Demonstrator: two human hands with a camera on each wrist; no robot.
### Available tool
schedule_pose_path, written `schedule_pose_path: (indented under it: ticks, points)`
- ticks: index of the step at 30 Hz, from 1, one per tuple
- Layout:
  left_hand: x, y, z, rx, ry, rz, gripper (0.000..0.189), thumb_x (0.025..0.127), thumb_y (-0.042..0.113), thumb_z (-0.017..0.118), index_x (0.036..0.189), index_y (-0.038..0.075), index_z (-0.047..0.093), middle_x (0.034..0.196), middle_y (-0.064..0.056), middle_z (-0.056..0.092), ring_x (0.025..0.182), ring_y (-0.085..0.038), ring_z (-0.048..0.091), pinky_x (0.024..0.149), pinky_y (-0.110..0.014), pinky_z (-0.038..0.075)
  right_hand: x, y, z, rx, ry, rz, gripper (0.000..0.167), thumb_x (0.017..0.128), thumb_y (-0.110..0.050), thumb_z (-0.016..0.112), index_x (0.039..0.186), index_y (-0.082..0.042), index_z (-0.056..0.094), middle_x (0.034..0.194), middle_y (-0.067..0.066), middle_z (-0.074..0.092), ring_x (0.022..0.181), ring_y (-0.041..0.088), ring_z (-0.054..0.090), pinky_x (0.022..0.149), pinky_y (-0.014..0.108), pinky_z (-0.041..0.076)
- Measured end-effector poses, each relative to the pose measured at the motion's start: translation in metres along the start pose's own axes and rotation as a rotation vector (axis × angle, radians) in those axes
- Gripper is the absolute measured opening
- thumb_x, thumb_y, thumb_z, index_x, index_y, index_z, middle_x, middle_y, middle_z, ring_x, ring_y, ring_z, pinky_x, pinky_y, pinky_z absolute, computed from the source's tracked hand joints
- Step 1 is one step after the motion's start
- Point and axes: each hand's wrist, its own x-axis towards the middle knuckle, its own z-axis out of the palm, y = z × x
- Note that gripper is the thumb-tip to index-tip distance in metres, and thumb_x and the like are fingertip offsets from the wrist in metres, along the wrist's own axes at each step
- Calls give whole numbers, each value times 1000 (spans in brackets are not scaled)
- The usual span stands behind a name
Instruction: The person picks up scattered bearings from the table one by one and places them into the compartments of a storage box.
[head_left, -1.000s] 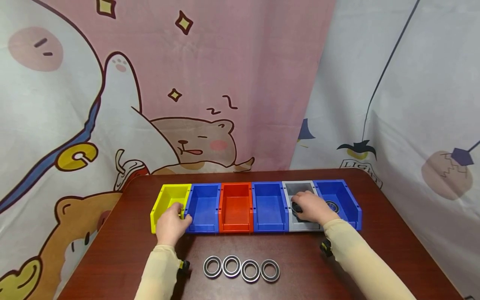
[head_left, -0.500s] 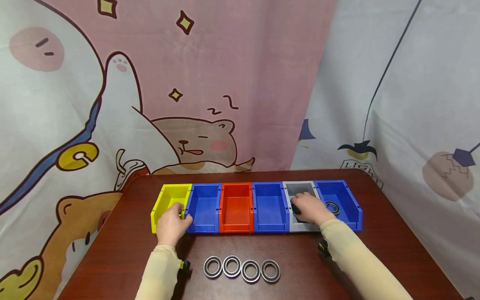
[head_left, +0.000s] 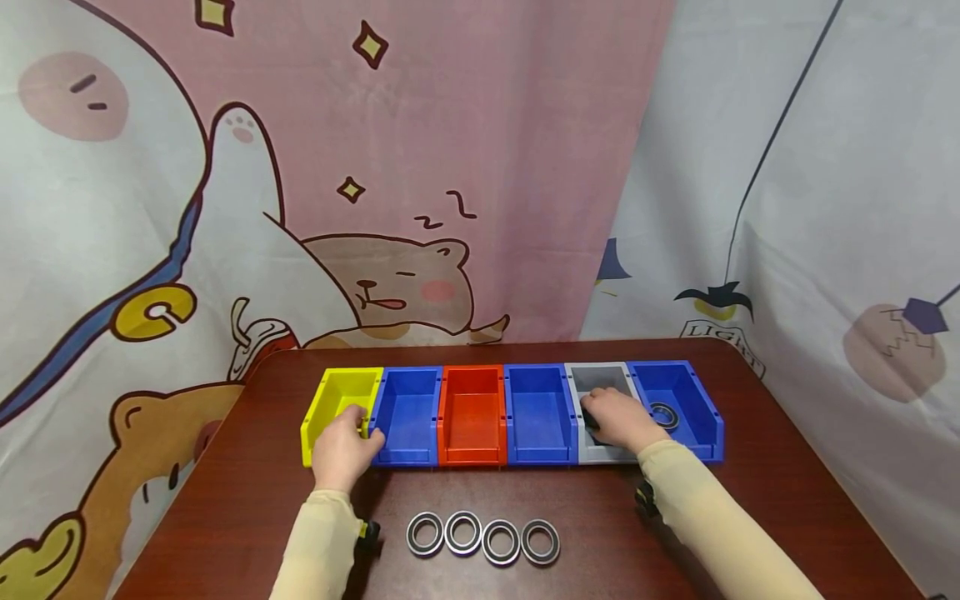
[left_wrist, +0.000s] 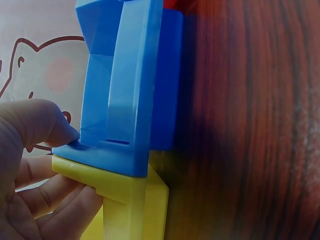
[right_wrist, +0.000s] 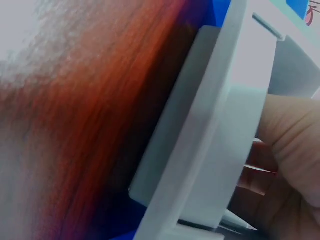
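Note:
My left hand (head_left: 347, 448) pinches the adjoining walls of the yellow bin (head_left: 318, 408) and the blue bin (head_left: 405, 457) beside it. In the left wrist view the thumb (left_wrist: 45, 122) lies on the blue side and the fingers curl on the yellow side. My right hand (head_left: 621, 418) reaches into the grey bin (head_left: 600, 455), holding a ball bearing (head_left: 590, 419) that shows only as a dark edge by the fingers. The grey bin's front wall (right_wrist: 227, 145) and the hand itself hide much of the grip in the right wrist view.
Another bearing (head_left: 664, 415) lies in the far-right blue bin (head_left: 701, 417). A red bin (head_left: 472, 457) and another blue bin (head_left: 542, 457) stand mid-row. Several bearings (head_left: 501, 542) lie side by side on the dark wooden table (head_left: 465, 492), in front of the bins.
My right hand has shifted slightly left and lower within the grey bin, and less of its bearing shows. My left hand has stayed in place.

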Motion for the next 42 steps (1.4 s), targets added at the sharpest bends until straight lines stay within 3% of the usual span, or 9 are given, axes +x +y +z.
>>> schedule_pose_path:
  ticks: [9, 15, 21, 31, 42]
  points:
    - [-2, 1, -1, -12, -11, -5, 45, 82, 23, 73, 117, -4, 63, 105, -22, 68, 84, -35, 62, 78, -53, 51, -12, -2, -11, 38, 93, -40, 40, 74, -11, 83, 109, -1, 68, 98, 12, 65, 93, 32, 64, 81, 47, 53]
    - [-1, 0, -3, -15, -16, -8, 45, 82, 23, 73, 117, -4, 62, 105, -22, 68, 84, -35, 62, 79, -54, 51, -24, -5, -23, 110, 138, -1, 42, 81, -12, 79, 119, -2, 68, 111, 14, 67, 101, 31, 65, 85, 48, 54]
    - [-1, 1, -3, -21, -17, -17, 46, 83, 22, 73, 118, -4, 62, 105, -23, 68, 86, -36, 62, 81, -54, 51, -35, -9, -33, 163, 208, 33, 42, 82, -15, 80, 121, -5, 69, 114, 14, 68, 104, 32, 65, 85, 50, 54]
    - [-2, 2, -2, -24, -15, -24, 46, 82, 23, 73, 118, -4, 62, 106, -23, 68, 86, -36, 62, 80, -54, 51, -52, -18, -40, 277, 358, -30, 36, 81, -13, 80, 115, -6, 71, 102, 5, 71, 88, 20, 67, 73, 41, 56]
    - [-1, 2, -2, -24, -19, -17, 46, 82, 23, 73, 117, -4, 62, 106, -23, 68, 86, -36, 62, 80, -54, 51, -64, -42, -44, 428, 306, -98, 42, 80, -14, 82, 119, -10, 70, 103, -1, 69, 90, 13, 66, 75, 35, 57]
